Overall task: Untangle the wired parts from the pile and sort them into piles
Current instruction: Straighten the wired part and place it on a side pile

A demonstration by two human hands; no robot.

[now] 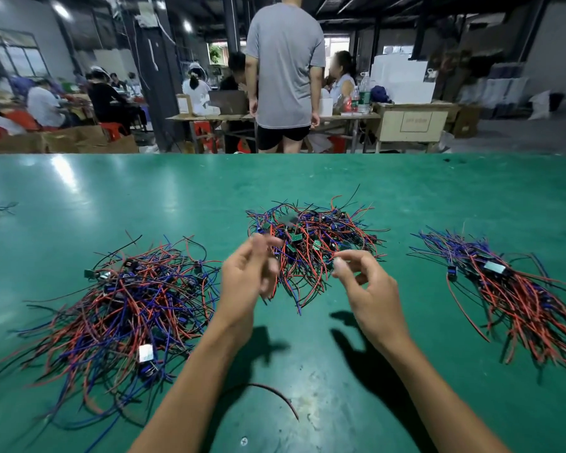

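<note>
A worker's two hands hovered over a green table (307,371) where wired parts lay in three heaps: a tangled centre pile (311,243) on the far side of the hands, a loose pile at left (121,299) and a combed, aligned pile at right (510,289). The left hand (245,273), blurred by motion, had fingers loosely curled with no part clearly in it; whether it held a wire could not be told. The right hand (363,282) had thumb and forefinger drawn close at the near edge of the centre pile, right by a red wire's end, though an actual pinch could not be confirmed.

The risk, judged from the snarl, was that tugging one lead would drag several neighbours along, since red, blue and black wires crossed thickly around the small green boards. A hard pull might also strain a wire where it joined its board, or sweep parts toward the near side, where a stray wire (275,397) already lay alone between the forearms. The unsorted pile sat just beyond both sets of fingertips, between the hands and the far table edge
</note>
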